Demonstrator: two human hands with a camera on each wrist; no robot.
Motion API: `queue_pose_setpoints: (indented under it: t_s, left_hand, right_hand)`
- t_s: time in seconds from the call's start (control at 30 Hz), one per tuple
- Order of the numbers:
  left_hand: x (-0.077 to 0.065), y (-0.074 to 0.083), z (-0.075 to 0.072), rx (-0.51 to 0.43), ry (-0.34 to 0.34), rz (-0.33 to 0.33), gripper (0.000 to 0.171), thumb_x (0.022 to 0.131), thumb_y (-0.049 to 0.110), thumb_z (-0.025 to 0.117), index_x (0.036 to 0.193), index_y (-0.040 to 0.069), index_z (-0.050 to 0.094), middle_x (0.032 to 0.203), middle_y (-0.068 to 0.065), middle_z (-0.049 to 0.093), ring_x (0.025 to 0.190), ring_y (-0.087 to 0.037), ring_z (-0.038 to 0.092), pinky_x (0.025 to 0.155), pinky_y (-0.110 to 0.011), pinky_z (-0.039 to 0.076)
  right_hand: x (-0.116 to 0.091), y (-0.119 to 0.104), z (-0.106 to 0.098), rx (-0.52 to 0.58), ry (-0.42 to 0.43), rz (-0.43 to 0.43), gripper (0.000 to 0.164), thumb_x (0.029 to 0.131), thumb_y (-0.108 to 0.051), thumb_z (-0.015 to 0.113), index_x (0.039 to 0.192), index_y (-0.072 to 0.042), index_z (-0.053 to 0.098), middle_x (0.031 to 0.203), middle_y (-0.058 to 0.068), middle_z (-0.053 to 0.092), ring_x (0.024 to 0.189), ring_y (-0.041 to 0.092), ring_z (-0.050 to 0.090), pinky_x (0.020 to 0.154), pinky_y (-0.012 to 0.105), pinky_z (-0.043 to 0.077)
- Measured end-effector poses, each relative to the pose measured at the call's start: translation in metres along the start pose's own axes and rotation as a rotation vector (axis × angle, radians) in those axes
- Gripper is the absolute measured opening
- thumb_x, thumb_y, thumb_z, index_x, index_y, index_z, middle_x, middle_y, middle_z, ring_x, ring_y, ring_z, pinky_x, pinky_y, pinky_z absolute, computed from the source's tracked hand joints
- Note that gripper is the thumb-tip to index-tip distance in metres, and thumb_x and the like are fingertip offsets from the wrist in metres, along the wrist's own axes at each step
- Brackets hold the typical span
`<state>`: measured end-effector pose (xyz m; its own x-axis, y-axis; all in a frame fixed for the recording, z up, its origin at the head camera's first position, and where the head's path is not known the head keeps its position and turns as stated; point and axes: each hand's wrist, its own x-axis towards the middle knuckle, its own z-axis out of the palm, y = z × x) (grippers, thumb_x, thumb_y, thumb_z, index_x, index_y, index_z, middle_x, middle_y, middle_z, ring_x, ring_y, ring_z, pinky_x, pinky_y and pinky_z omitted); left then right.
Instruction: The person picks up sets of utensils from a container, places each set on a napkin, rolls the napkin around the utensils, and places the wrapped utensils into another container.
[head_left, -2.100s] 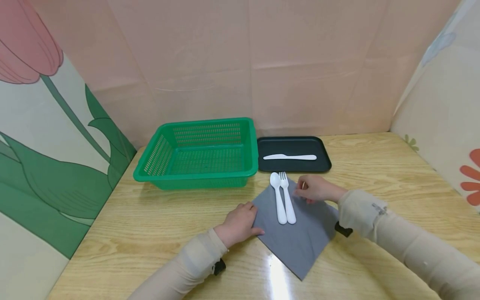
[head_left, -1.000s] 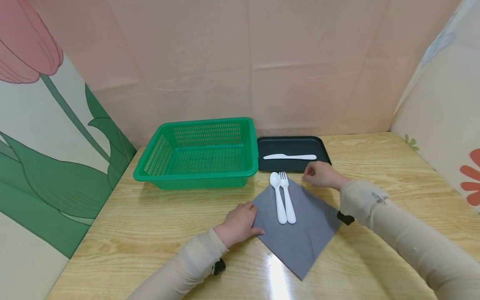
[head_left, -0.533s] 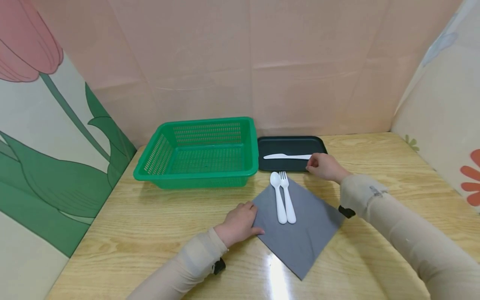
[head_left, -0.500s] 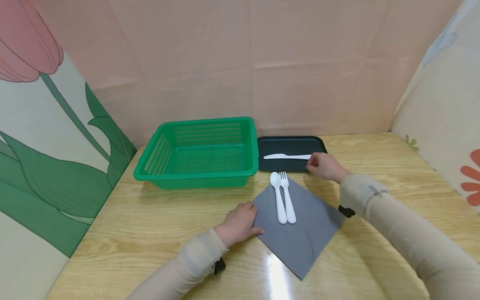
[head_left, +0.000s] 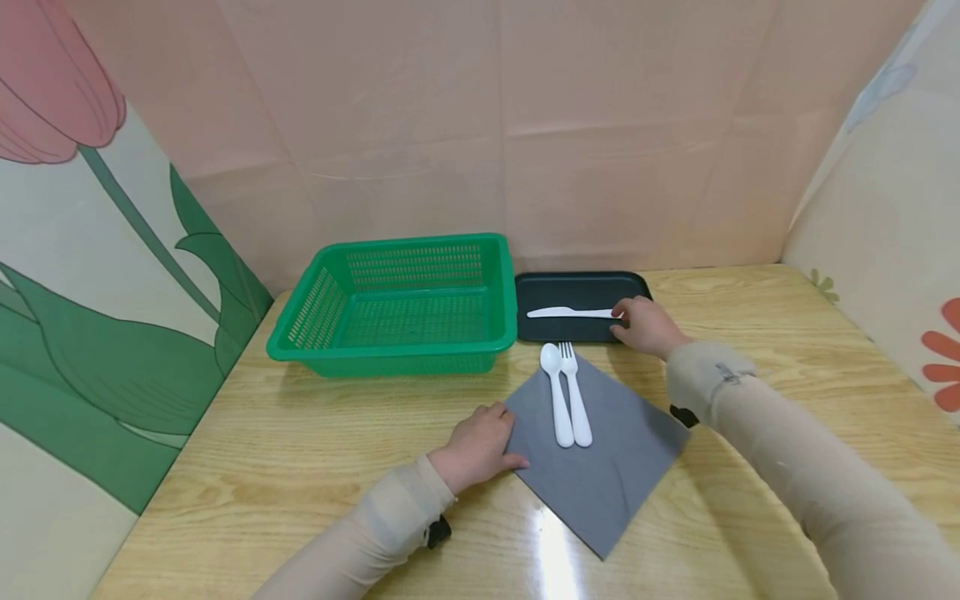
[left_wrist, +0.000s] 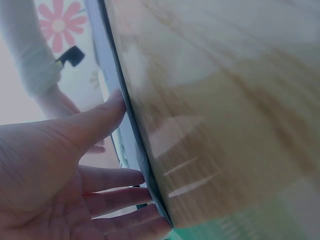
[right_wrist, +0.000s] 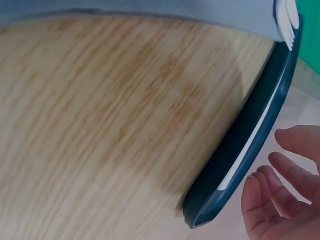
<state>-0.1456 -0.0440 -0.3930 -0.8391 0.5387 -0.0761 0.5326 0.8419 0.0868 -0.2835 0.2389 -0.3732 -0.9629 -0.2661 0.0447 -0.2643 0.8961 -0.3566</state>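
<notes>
Fingers parted, the right hand (head_left: 648, 327) hovers at the handle of the knife (head_left: 566, 312), which lies parallel to the tray's (head_left: 581, 286) long edges, blade leftward; the left hand (head_left: 477, 447), fingers spread, touches the napkin's (head_left: 618, 475) left corner.

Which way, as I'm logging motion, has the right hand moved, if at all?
Yes: the right hand moved forward, from the gray cloth to the right end of the black tray.

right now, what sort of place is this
Probably a staged tabletop booth: flower-printed panels and a pink backdrop border a wood-grain table where white cutlery is laid out.
</notes>
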Motion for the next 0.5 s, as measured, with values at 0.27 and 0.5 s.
queue_pose_setpoints:
  t_s: [0.27, 0.5]
  left_hand:
    - [0.0, -0.001, 0.001, -0.004, -0.007, -0.002, 0.061, 0.081, 0.048, 0.066, 0.117, 0.0, 0.058, 0.112, -0.009, 0.059, 0.099, -0.021, 0.058, 0.082, -0.027, 0.052]
    - [0.0, 0.0, 0.001, -0.007, -0.007, 0.0, 0.06, 0.081, 0.048, 0.066, 0.117, 0.001, 0.058, 0.112, -0.008, 0.059, 0.099, -0.021, 0.058, 0.081, -0.027, 0.052]
  right_hand:
    - [0.007, 0.004, 0.005, -0.041, -0.037, 0.044, 0.038, 0.09, -0.012, 0.056, 0.12, 0.011, 0.053, 0.114, 0.033, 0.051, 0.103, 0.043, 0.052, 0.088, 0.053, 0.044]
    - [0.011, 0.013, 0.008, -0.108, -0.037, 0.039, 0.041, 0.09, -0.014, 0.057, 0.123, 0.01, 0.051, 0.117, 0.033, 0.049, 0.101, 0.045, 0.054, 0.088, 0.054, 0.044]
